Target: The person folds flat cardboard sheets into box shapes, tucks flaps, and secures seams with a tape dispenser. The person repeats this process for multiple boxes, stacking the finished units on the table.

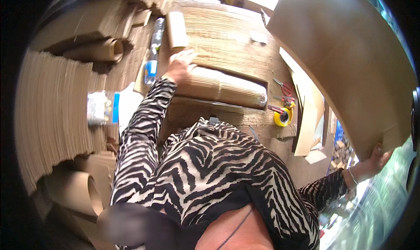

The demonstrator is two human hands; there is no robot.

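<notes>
My right hand (377,159) is closed on the lower edge of a large brown cardboard sheet (345,61), which is raised at the right. With fingers stretched out, my left hand (178,67) lies at the left end of a packed row of cardboard strips (223,86). That row sits in a long recess of the wooden table. Just beyond my left hand is a small cardboard piece (176,29). My left palm is hidden from above.
Plastic bottles (151,66) and a clear jar (101,107) stand left, beside tall cardboard stacks (54,110). Red-handled scissors (285,88) and a yellow tape roll (282,117) lie right of the recess. Cardboard offcuts (308,114) lean at the table's right edge.
</notes>
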